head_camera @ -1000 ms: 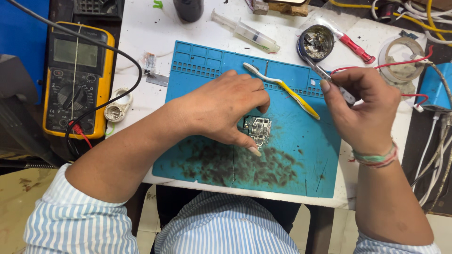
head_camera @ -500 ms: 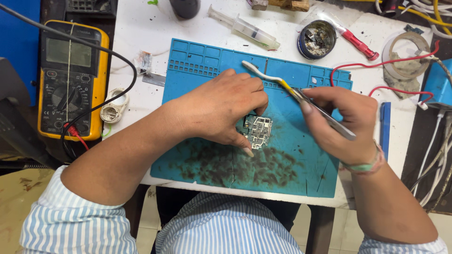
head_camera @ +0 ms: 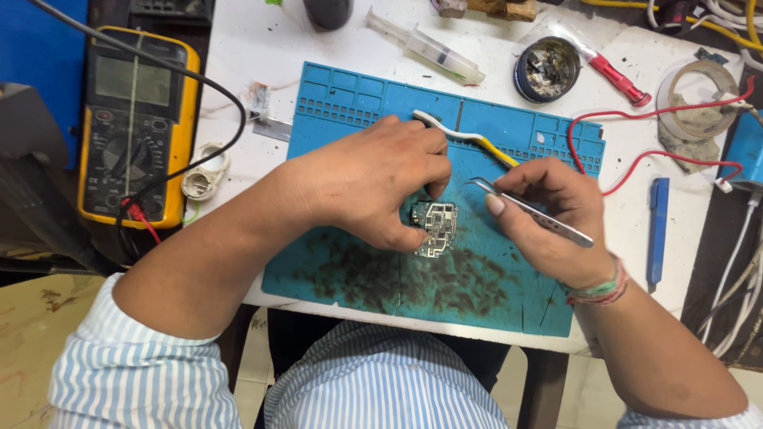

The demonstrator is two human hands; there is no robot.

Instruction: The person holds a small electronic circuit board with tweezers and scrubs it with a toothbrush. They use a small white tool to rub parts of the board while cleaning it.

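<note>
Your mat (head_camera: 350, 103) is bright blue, smeared with dark sooty speckle along the near half. Circuit board (head_camera: 436, 228) is silver-grey with dark patches. Tweezers (head_camera: 531, 213) plain steel. Toothbrush (head_camera: 469, 138) white head, yellow handle. Multimeter (head_camera: 137, 125) yellow shell, black face. Wire (head_camera: 636, 127) red. Pen-like tool (head_camera: 657, 230) blue. Your sleeves (head_camera: 135, 373) are white with light-blue stripes; wristband (head_camera: 598, 291) pink and green.

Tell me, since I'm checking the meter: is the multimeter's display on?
Cannot tell: the multimeter shows a pale grey display with no readable digits.
</note>
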